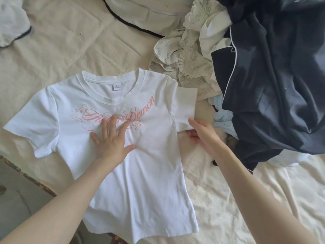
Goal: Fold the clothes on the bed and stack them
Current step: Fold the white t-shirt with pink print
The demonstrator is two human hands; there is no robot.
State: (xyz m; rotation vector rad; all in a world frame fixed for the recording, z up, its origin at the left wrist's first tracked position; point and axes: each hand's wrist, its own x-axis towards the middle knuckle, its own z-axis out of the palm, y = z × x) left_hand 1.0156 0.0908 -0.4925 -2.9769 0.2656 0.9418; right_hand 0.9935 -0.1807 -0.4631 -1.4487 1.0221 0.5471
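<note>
White T-shirt lies face up and spread flat on the bed, collar pointing away from you, pink script print across the chest. Hem reaches the near edge of the bed.

Your left hand: grip spread, fingers straight and fanned, palm pressing flat on the shirt's chest, fingertips over the lower part of the print.

Your right hand: at the shirt's right sleeve. Thumb sits on top of the sleeve's lower edge, fingers underneath, so the grip is pinching the sleeve cloth. The sleeve stands out sideways from the body of the shirt.

Just beyond that sleeve, a loose pile of unfolded clothes: a cream patterned garment nearest the shirt's shoulder, a dark navy garment with thin white piping draped over the right side, and a bit of pale blue knit showing under the navy.

Far left corner: a white piece with dark trim. Top centre: another cream piece with a dark edge.
</note>
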